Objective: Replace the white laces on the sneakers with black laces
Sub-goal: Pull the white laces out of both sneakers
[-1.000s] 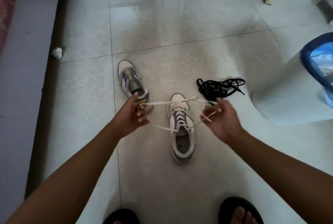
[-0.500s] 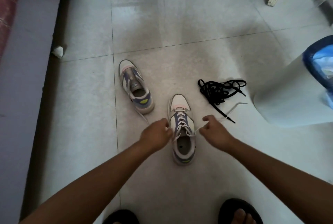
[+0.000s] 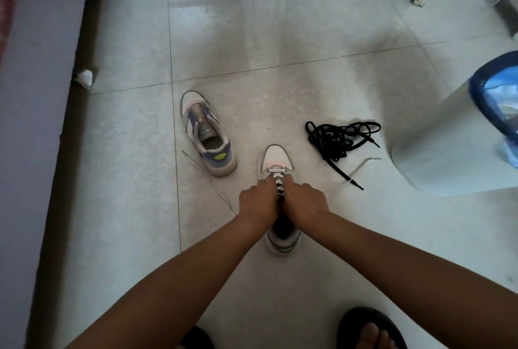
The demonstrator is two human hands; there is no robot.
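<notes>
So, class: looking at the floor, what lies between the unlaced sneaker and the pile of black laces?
In the head view, the toe of the nearer sneaker sits between the unlaced sneaker and the black laces; otherwise the stretch is bare tile.

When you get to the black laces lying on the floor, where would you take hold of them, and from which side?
Probably by the straight end of the black laces, which trails out of the tangle toward the person and ends in a tip near the right hand. Come from above, on the near side: that strand lies flat and alone on the floor, so pinching it should avoid dragging the whole knotted bundle.
</notes>
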